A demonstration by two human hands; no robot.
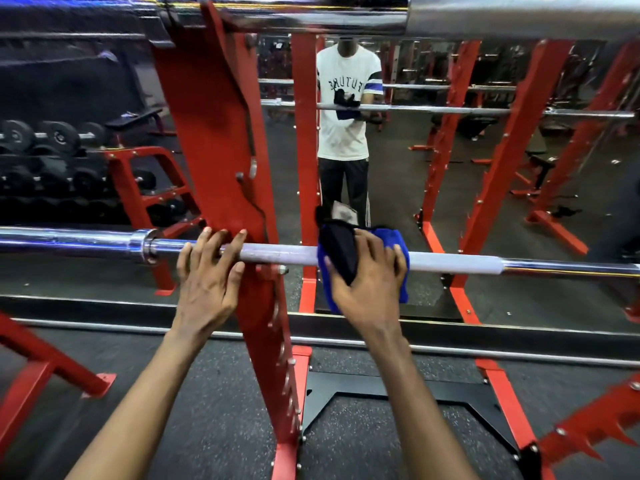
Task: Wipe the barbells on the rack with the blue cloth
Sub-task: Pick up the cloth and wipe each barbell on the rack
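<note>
The barbell (284,254) is lying across the rack, passing in front of the red post (221,150). The person's left hand (207,275) is resting on the bar right at the red post, with its fingers lying straight and spread, not squeezing. Just to the right of the red post, the right hand (367,275) is curling over the blue cloth (401,292) and pressing it around the bar. A black piece (341,251) is sitting on the cloth; what it is cannot be told.

The bar is looking hard, shiny and heavy, so it is probably going to stay put while being rubbed. The cloth is soft and floppy, and part of it is hanging down. Holding it wrapped around the bar looks like the best way. An upper barbell (311,12) is waiting high above the red post.
</note>
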